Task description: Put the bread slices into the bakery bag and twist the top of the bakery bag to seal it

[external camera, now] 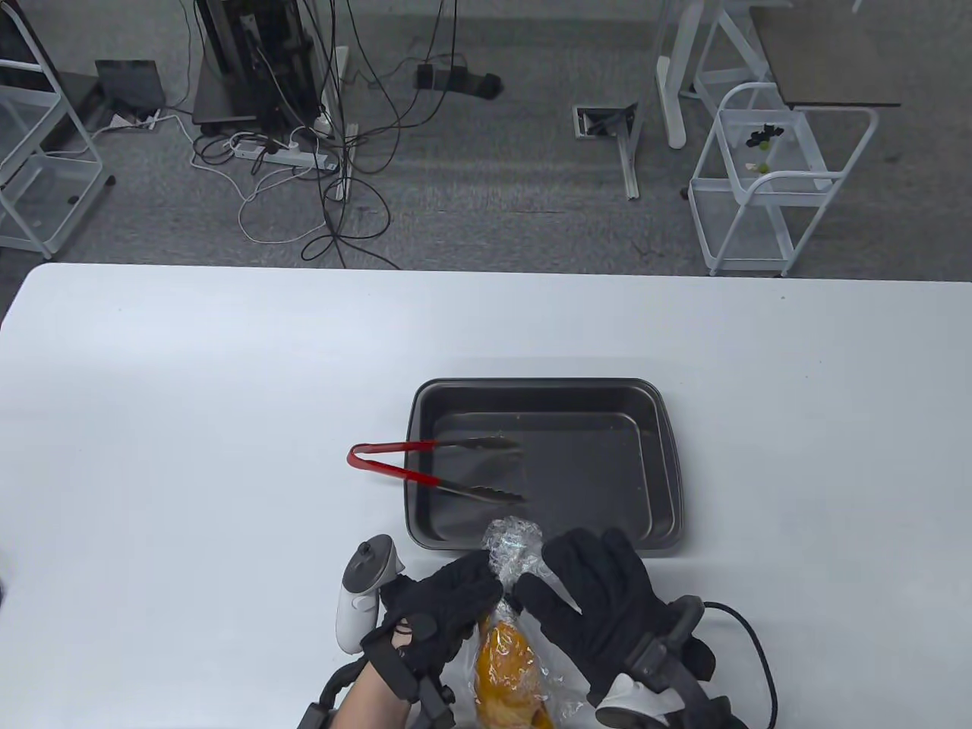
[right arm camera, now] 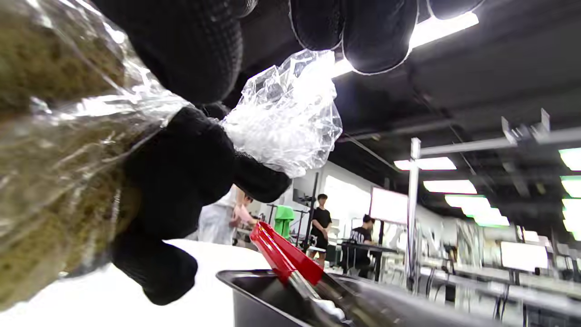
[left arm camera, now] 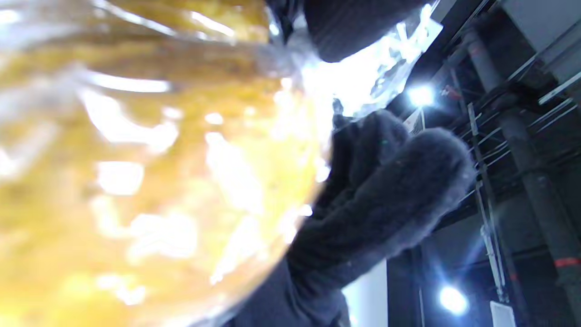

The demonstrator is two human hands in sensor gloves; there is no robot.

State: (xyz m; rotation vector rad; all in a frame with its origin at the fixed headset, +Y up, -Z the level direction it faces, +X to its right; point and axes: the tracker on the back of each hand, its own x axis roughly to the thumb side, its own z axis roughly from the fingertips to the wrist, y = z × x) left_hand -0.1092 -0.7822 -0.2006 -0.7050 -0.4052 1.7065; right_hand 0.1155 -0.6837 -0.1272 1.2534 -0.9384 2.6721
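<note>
1. Since the bread slices (external camera: 503,668) already sit inside the bakery bag (external camera: 524,676), we judge the loading step done; the baking tray (external camera: 661,456) beyond it holds no bread that we can see.
2. We see the bag at the near edge of the counter (external camera: 190,425), its bread-filled body toward us and its gathered neck (external camera: 515,547) pointing toward the tray.
3. Our left hand (external camera: 440,607) is curled round the bag just below the neck, clamping the plastic together.
4. Our right hand (external camera: 592,600) is at the neck too, thumb against the crumpled plastic; its other fingers look spread and fairly straight, so we cannot tell whether it truly pinches.
5. Red-handled tongs (external camera: 433,471) rest across the tray's left rim, tips inside, untouched by either hand.
6. What remains, in our judgement, is the sealing: the top is bunched, but the pictures do not show whether it is twisted tight.
</note>
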